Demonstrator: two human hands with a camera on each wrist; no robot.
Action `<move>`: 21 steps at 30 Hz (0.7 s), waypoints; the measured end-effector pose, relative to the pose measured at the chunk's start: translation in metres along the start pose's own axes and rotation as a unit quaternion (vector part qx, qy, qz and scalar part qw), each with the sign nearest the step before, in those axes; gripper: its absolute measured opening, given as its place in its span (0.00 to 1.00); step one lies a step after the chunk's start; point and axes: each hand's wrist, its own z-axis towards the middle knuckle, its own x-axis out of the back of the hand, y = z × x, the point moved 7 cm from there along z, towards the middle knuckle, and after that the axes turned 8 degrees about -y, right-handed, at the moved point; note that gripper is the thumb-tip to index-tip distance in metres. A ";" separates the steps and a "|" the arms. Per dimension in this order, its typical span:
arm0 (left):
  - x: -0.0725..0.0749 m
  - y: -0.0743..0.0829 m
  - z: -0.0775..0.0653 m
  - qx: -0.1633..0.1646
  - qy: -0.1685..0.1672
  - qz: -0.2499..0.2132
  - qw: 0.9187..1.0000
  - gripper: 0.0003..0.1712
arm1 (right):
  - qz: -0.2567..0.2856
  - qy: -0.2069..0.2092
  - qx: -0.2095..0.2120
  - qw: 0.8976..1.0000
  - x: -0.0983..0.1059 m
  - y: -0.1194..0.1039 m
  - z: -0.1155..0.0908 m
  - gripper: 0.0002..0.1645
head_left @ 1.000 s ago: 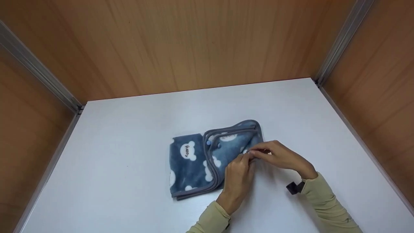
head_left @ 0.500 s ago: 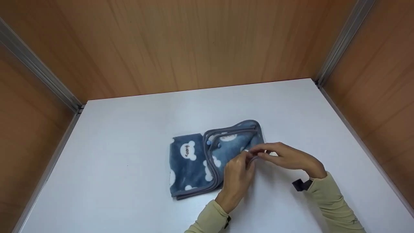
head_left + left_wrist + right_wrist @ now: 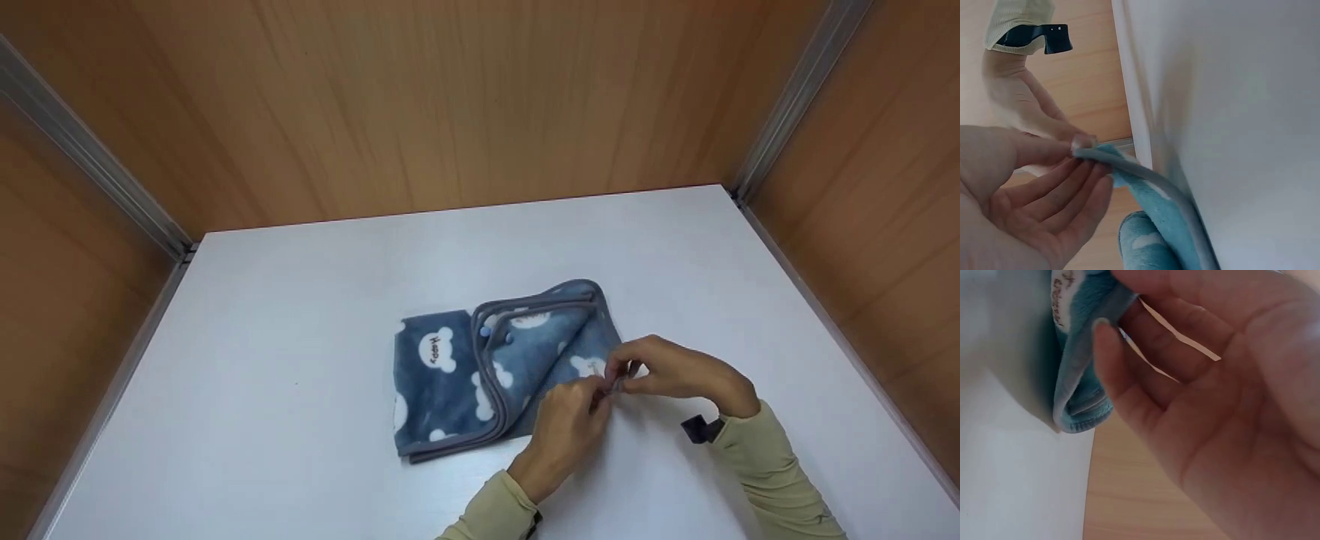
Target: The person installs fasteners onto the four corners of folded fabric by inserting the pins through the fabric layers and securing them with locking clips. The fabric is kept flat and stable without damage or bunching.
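A folded blue fleece blanket with white bear-head prints and grey piping lies on the table. Two blue snap buttons show near its upper middle fold. At the blanket's right front corner, my left hand pinches the piped edge between thumb and fingers, lifting it off the table. Fingertips of my right hand meet the left ones there and pinch the same edge. In the right wrist view the right palm faces the camera, its fingers bent beside the fleece.
The white table spreads around the blanket. Wooden panels stand behind and at both sides, joined by metal corner posts. A black strap with a block sits at the right wrist, by the sleeve.
Both hands have shifted right and slightly toward the near side with the blanket's corner. The corner flap now lies spread farther out, baring another white print.
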 end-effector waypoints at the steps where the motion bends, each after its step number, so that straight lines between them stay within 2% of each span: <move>1: -0.003 0.001 0.000 -0.001 -0.018 -0.004 1.000 0.01 | 0.004 -0.007 -0.004 1.000 -0.002 0.002 0.000 0.13; 6: -0.017 0.004 -0.005 0.004 -0.132 0.004 0.991 0.08 | 0.017 -0.041 -0.042 0.998 -0.009 0.009 -0.003 0.12; 9: -0.023 0.005 -0.010 0.003 -0.177 0.031 0.984 0.14 | 0.015 -0.056 -0.057 0.997 -0.011 0.011 -0.004 0.12; 14: -0.026 0.007 -0.015 -0.013 -0.208 0.085 0.974 0.11 | -0.004 -0.070 -0.055 0.996 -0.013 0.010 -0.005 0.14; 18: -0.028 0.010 -0.019 -0.035 -0.225 0.119 0.966 0.09 | -0.004 -0.085 -0.072 0.994 -0.014 0.011 -0.008 0.12; 21: -0.023 0.010 -0.017 -0.025 -0.209 0.102 0.972 0.09 | 0.010 -0.085 -0.089 0.992 -0.012 0.013 -0.010 0.09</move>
